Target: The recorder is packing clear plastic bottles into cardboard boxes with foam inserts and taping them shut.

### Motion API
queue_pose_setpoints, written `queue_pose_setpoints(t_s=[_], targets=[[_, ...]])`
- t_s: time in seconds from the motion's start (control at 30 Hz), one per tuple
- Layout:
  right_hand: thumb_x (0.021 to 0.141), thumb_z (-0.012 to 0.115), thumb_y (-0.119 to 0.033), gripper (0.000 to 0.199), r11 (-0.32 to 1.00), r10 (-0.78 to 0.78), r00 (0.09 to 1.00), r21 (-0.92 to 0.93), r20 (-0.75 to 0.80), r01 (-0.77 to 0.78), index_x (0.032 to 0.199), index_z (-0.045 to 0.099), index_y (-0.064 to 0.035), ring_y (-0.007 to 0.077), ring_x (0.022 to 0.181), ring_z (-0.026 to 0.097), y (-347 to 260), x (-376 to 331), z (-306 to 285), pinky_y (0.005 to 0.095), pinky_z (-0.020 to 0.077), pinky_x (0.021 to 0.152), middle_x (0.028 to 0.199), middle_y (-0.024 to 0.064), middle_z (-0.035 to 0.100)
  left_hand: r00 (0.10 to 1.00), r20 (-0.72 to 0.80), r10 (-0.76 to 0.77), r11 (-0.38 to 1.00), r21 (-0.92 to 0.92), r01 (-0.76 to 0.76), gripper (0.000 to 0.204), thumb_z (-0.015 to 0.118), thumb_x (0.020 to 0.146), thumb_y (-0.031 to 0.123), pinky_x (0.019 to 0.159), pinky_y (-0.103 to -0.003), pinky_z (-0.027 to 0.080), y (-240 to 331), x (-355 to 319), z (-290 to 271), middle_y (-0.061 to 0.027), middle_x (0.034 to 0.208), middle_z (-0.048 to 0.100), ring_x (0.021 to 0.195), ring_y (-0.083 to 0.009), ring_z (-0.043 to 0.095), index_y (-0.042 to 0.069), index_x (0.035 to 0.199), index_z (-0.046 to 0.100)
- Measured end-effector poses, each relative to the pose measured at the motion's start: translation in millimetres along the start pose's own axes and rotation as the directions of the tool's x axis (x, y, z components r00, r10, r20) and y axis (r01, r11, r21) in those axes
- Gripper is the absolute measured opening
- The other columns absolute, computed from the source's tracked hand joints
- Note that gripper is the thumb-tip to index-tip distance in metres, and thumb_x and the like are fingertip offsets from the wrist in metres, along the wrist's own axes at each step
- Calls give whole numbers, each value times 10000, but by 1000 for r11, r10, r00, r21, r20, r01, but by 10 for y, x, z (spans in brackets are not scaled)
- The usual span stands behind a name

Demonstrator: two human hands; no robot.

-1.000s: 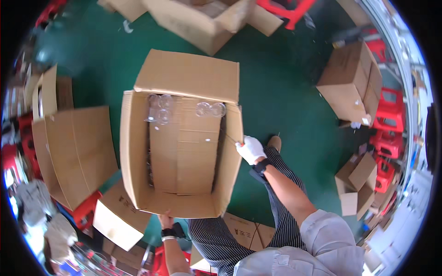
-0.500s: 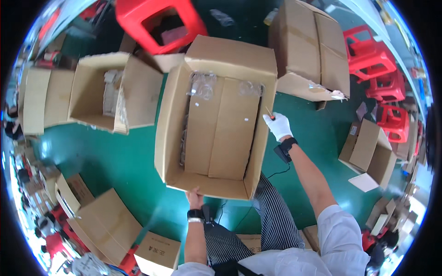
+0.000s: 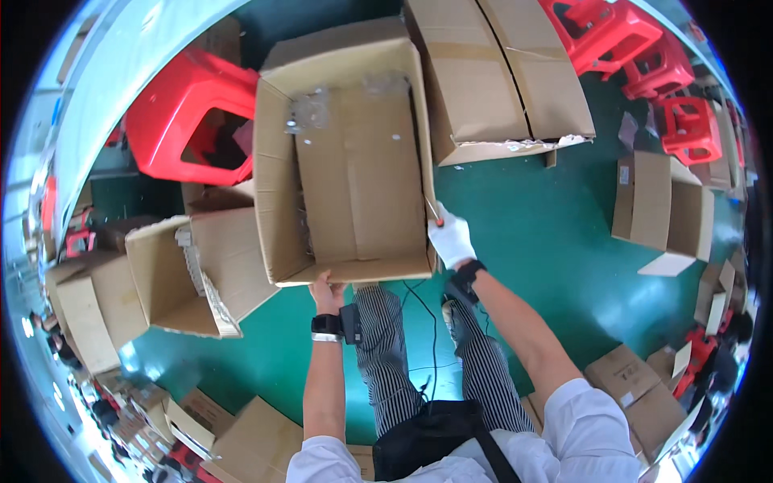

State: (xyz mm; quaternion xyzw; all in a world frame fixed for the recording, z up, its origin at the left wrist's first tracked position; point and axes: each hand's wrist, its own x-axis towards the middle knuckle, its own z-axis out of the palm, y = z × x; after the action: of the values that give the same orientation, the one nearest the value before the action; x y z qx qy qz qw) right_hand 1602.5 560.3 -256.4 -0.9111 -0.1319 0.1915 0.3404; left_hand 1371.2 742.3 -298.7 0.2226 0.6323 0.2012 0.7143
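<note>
A large open cardboard box is in front of me, its inside facing up. Its bottom flaps are visible, with clear plastic in the far corners and along the left wall. My bare left hand grips the near rim, fingers over the edge. Beside the right wall, my white-gloved right hand is closed around a thin tool with a red handle. The tool's narrow shaft points up along the box's outer edge. Whether the right hand also presses on the box, I cannot tell.
A big closed carton stands close at the far right. A red plastic stool is at the far left, near another open box. More red stools and an open carton lie right. A cable hangs by my legs.
My view has shifted, and the large box now sits farther left and higher in it, close to the closed carton. Both hands have moved along with it. The grips look the same.
</note>
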Motion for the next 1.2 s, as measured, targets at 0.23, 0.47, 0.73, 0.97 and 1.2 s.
queue_pose_setpoints(t_s=[0.23,0.47,0.73,0.97,1.2], targets=[[753,506,-162,103,989,-28,973,-145,-229,-6,799,547,-80,367,689,570,-457,1537,137,458,466,608,699,175,588,987,161,-16,998,-55,25,362,523,765,29,685,-543,519,748,719,1231,-142,983,431,838,-316,540,38,1066,322],[790,505,-217,220,948,156,981,-261,-116,-182,980,584,-140,357,781,574,-728,1811,-199,428,469,679,801,165,604,956,272,-114,990,110,87,426,465,808,69,796,-532,500,615,478,1676,-167,1091,398,994,-373,500,12,1157,228],[809,520,-148,142,789,557,813,197,169,-581,832,578,-21,299,504,490,125,-780,-347,375,394,486,610,169,518,470,441,-765,496,868,-7,482,390,908,315,870,-444,437,793,-555,1629,-161,1283,397,1128,-298,456,26,1285,312],[786,513,-173,186,712,642,662,21,387,-702,919,616,-92,235,627,612,-31,-3079,-1412,334,479,599,741,122,623,-424,2,-906,216,863,-457,494,410,897,363,995,-356,295,1538,-2519,1666,-122,1277,418,1176,-237,409,5,1238,418],[796,533,-208,215,357,781,590,629,205,-691,950,626,-90,197,644,618,-453,-4178,-2173,299,492,616,762,100,637,-469,-352,-810,162,635,-755,551,442,869,402,1057,-343,136,1383,-4426,2083,-139,1343,333,1284,-244,239,15,1257,388]])
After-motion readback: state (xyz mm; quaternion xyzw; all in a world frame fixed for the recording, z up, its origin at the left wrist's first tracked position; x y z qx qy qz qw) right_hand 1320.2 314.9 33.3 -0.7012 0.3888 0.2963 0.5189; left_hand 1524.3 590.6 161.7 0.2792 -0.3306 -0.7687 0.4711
